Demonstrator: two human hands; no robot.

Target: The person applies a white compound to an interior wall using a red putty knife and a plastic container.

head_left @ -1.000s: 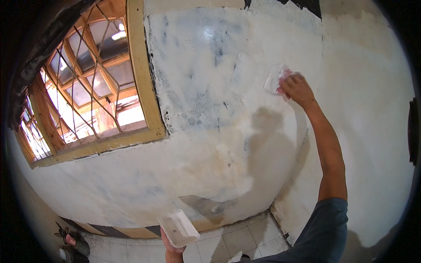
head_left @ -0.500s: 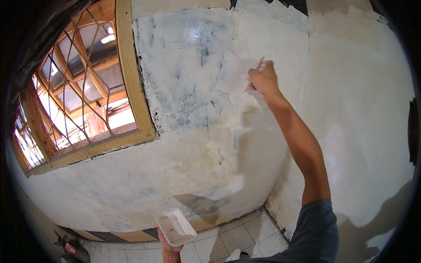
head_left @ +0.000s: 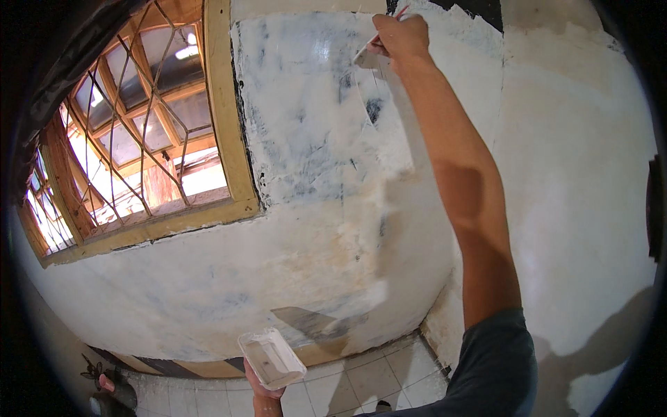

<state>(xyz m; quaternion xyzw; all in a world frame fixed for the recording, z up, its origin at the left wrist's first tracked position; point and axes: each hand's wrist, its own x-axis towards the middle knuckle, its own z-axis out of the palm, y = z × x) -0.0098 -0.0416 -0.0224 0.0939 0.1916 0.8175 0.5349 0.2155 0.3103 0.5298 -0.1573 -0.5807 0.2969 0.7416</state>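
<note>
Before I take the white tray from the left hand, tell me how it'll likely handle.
The white tray is probably light and fairly stiff: the left hand alone supports it, and its walls hold their shape. Pale smears might make it slippery if wet. Open-topped, it could spill if tipped.

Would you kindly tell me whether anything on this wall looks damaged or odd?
Yes, the wall looks uneven: blue-grey patches show through the white coat below the right hand, ragged dark marks line the right side of the window frame, and the coat ends jaggedly beside the black area at the top.
</note>
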